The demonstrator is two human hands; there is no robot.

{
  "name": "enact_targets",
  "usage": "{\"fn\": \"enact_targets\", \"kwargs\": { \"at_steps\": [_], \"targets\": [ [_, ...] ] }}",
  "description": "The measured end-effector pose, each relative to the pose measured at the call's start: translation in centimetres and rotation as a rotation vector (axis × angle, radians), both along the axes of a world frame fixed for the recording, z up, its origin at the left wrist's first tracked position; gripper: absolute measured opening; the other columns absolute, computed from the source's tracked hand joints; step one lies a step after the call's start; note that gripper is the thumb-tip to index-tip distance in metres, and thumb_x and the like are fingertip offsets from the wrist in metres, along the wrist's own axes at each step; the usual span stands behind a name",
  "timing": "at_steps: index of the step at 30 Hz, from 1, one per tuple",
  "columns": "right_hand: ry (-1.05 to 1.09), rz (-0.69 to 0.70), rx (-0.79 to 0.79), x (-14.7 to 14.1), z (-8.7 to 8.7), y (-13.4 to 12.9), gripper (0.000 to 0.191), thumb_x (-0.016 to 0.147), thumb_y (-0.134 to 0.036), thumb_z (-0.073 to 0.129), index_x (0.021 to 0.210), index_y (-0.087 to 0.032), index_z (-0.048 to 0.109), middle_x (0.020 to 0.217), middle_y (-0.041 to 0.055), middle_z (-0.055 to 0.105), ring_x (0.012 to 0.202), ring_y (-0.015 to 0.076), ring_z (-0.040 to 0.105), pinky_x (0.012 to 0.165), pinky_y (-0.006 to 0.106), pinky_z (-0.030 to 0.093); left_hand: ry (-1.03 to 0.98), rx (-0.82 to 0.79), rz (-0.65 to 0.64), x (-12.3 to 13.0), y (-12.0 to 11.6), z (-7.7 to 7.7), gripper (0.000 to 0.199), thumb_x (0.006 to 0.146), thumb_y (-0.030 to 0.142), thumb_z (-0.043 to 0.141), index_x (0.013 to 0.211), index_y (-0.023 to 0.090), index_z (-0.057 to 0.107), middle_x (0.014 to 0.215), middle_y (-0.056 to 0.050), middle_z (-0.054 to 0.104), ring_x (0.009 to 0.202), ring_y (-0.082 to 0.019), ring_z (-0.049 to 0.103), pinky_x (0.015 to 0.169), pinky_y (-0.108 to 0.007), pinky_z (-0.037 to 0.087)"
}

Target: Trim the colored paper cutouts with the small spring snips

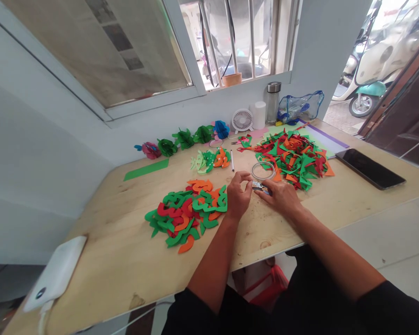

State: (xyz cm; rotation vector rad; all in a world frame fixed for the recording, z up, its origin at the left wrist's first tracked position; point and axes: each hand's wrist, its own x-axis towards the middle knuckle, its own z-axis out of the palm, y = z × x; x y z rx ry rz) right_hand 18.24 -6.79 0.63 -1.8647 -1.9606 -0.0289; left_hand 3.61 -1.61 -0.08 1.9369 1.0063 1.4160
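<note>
small metal obj [259, 186] betw. hands too small to tell, scooter [370, 88] cut by edge

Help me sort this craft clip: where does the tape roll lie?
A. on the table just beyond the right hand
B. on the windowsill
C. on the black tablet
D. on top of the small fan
A: the tape roll lies flat on the table, just beyond the right hand, beside the heap of paper scraps.
</note>
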Motion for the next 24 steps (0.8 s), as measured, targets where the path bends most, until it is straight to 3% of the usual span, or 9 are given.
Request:
{"fn": "enact_targets", "kwargs": {
  "at_steps": [5, 9, 17, 24],
  "targets": [
    [-0.025, -0.029, -0.029, -0.1, 0.2, -0.1, 0.038, 0.084, -0.053, 0.045, 0.095, -0.024, 0.066, 0.074, 0.0049, 0.070, 0.067, 0.0202, 0.062, 0.056, 0.027, 0.028, -0.197, -0.143, 0.022, 0.2, 0.4, -0.4, 0.024, 0.074, 0.014, 0.057, 0.097, 0.021, 0.054, 0.080, -0.001, 0.065, 0.080, -0.015, 0.064, 0.077, -0.028, 0.048],
    [-0.023, -0.155, -0.036, -0.2, 0.3, -0.1, 0.039, 0.085, -0.054, 0.044, 0.095, -0.024, 0.066, 0.075, 0.0054, 0.069, 0.070, 0.0210, 0.062, 0.056, 0.027, 0.028, -0.355, -0.235, 0.071, 0.0, 0.9, -0.3, 0.024, 0.072, 0.016, 0.057, 0.095, 0.019, 0.052, 0.076, -0.001, 0.063, 0.075, -0.013, 0.064, 0.070, -0.025, 0.048],
    [-0.012, -0.337, -0.012, 0.5, 0.4, 0.0, 0.038, 0.086, -0.052, 0.044, 0.098, -0.023, 0.066, 0.092, 0.0069, 0.068, 0.082, 0.0209, 0.060, 0.060, 0.027, 0.033, -0.438, -0.319, 0.060, 0.2, 1.0, -0.6, 0.024, 0.069, 0.014, 0.056, 0.093, 0.018, 0.052, 0.071, -0.001, 0.063, 0.067, -0.013, 0.064, 0.063, -0.023, 0.047],
    [-0.073, -0.411, -0.146, 0.6, 0.5, 0.2, 0.035, 0.087, -0.046, 0.045, 0.104, -0.021, 0.063, 0.100, 0.0097, 0.066, 0.085, 0.0226, 0.061, 0.061, 0.028, 0.036, -0.487, -0.381, 0.045, 0.3, 1.2, -1.1, 0.027, 0.068, 0.015, 0.056, 0.095, 0.017, 0.053, 0.071, 0.000, 0.064, 0.067, -0.012, 0.064, 0.062, -0.022, 0.048]
  ]
}}
